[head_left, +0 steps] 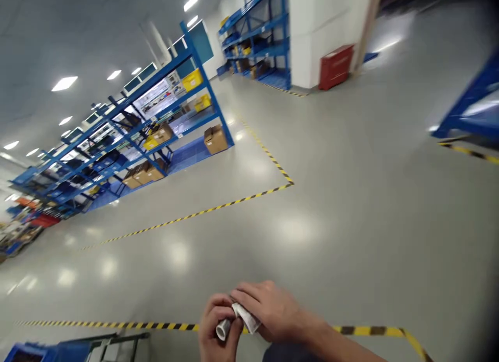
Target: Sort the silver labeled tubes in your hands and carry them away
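Left hand: the left hand [218, 325] sits at the bottom centre of the frame, fingers curled shut around a small white roll [224, 329], whose open round end faces the camera.
Right hand: the right hand [268, 310] lies just to the right of the left one and partly over it, fingers bent and closed, pinching a crumpled white strip [245, 317] that comes off the roll; its forearm runs off toward the lower right edge.
White roll: held low in the frame between both hands, above the floor, touching both; what it is made of cannot be told.
Floor: glossy grey floor [331, 222] fills the middle of the frame, with light patches reflected on it.
Floor tape: yellow-and-black striped tape [218, 208] marks a corner in the centre, and another line of it [117, 325] runs along the bottom, passing behind the hands.
Shelving: long blue racks [128, 138] at the left carry cardboard boxes [215, 138] and yellow bins [192, 79]; a second blue rack [261, 35] stands at the top centre.
Red cabinet: a red box-like cabinet [336, 66] stands against a white pillar [323, 24] at the upper right.
Lower left corner: a blue crate [42, 351] and a dark frame, partly cut off.
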Motion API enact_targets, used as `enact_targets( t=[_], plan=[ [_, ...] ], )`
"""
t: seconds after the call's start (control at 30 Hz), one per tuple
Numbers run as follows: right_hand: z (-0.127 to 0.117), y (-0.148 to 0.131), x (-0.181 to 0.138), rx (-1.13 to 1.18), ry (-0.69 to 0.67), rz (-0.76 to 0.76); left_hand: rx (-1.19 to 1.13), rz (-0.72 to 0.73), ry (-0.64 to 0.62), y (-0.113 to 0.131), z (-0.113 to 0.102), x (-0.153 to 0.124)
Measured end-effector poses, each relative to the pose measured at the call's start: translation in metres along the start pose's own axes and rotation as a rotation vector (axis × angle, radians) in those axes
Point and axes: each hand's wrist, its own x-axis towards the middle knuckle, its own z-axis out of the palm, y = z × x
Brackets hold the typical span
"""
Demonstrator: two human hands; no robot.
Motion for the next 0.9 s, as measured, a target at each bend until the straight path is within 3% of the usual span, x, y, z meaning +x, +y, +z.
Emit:
enact_targets(
  t=[0.27,0.4,0.7,0.9],
  plan=[
    [0.081,0.06,0.221,-0.148,0.089,-0.351,0.055,-0.048,0.18,-0.122,-0.124,0.114],
    [0.12,0.081,0.33,-0.202,0.156,-0.48,0.096,0.052,0.202,-0.182,-0.189,0.175],
    [0.17,0.073,0.561,-0.301,0.259,-0.613,0.148,0.367,0.157,-0.275,-0.365,0.324],
    [0.214,0.09,0.692,-0.359,0.27,-0.636,0.11,0.468,0.194,-0.348,-0.451,0.419]
  ],
)
